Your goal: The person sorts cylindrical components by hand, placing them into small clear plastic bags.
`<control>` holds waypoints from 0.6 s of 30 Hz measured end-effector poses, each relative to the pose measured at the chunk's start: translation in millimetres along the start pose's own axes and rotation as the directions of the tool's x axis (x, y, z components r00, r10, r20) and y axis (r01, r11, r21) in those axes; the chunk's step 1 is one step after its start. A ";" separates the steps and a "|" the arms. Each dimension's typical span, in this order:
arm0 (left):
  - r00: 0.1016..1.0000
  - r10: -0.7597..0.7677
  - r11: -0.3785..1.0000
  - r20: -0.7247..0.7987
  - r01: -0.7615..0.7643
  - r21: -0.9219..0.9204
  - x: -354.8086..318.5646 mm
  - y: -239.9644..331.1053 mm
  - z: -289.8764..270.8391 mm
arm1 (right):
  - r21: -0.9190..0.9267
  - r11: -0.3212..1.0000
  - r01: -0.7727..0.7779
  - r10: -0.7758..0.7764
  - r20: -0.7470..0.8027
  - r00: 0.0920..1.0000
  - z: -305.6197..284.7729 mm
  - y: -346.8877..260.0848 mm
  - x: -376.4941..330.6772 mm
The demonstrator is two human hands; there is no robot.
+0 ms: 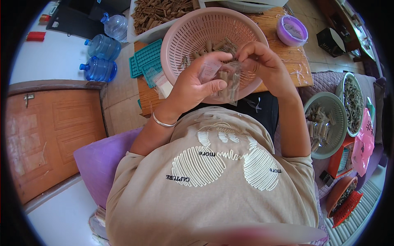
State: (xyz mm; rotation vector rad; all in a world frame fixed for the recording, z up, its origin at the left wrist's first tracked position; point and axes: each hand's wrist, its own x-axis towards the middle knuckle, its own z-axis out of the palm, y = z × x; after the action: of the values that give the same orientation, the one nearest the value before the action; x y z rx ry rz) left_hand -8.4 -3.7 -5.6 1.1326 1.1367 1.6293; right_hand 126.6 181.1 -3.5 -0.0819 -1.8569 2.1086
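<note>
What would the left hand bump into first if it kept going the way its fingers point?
Probably the right hand. The left hand holds a small clear plastic bag of brown sticks, its fingers pointing across toward the right hand's fingertips, which pinch the same bag. The pink basket looks lower; depth is unclear.

Single view only, head-mounted fisheye, left cam of pair. Looks steeply down over wearer's chest onto lap and low wooden table [283, 37]. Very near: torso fills lower half, pink basket [197, 28] just ahead at top centre. Edges bent toward dark circular rim. Floor at left, trays at right periphery.
</note>
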 end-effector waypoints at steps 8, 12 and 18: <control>0.981 -0.087 0.959 -0.176 0.130 0.253 -0.2 6.1 5.8 | -0.875 0.410 0.258 -0.500 0.021 0.866 40.5 -28.0 -8.3; 0.976 -0.095 0.909 -0.195 0.165 0.383 -1.7 12.4 9.6 | -0.946 0.250 0.205 -0.453 0.073 0.888 43.7 -21.8 -5.4; 0.989 -0.065 0.864 -0.129 0.121 0.489 -4.8 7.0 8.0 | -0.957 0.192 0.215 -0.444 0.111 0.889 46.3 -18.3 0.5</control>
State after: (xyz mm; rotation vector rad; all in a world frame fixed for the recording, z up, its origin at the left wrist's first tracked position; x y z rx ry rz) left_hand -0.5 -8.3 1.5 1.2900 1.7234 1.3693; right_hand 118.0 138.8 21.3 -0.1336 -2.4378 0.3639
